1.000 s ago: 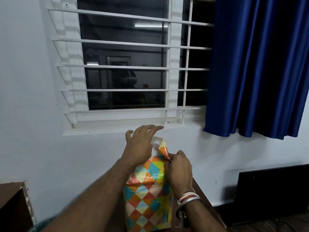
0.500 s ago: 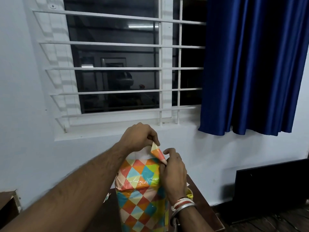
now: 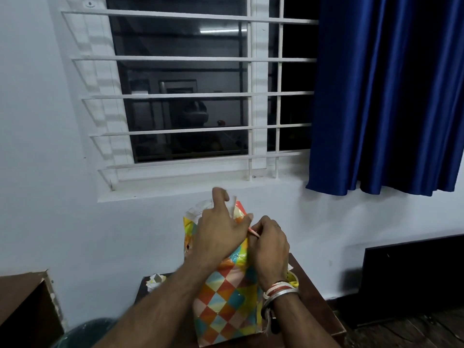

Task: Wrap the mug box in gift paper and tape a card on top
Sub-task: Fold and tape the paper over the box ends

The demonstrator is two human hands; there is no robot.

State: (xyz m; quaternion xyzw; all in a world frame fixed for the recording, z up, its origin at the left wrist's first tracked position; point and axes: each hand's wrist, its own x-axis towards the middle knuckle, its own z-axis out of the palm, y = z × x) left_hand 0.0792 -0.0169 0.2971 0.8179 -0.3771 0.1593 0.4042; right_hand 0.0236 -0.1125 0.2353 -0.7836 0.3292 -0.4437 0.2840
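Note:
The mug box (image 3: 226, 305) stands upright on a small dark wooden table (image 3: 316, 292), covered in glossy gift paper with a multicoloured diamond pattern. The paper at its top end is loose and shows its white inner side (image 3: 198, 209). My left hand (image 3: 218, 229) lies across the top of the box, fingers spread, pressing the paper down. My right hand (image 3: 270, 244) is at the top right corner and pinches a folded paper flap between thumb and fingers. The box itself is hidden by the paper. No card is in view.
A crumpled paper scrap (image 3: 155, 281) lies on the table to the left of the box. A yellow object (image 3: 293, 280) shows behind my right wrist. A brown cabinet (image 3: 25, 305) stands at the left, a dark panel (image 3: 411, 277) at the right, a barred window and blue curtain (image 3: 386, 96) above.
My left hand let go of the paper tip it pinched and spread flat over the top of the box. My right hand keeps its pinch on the flap. The camera tilted down slightly.

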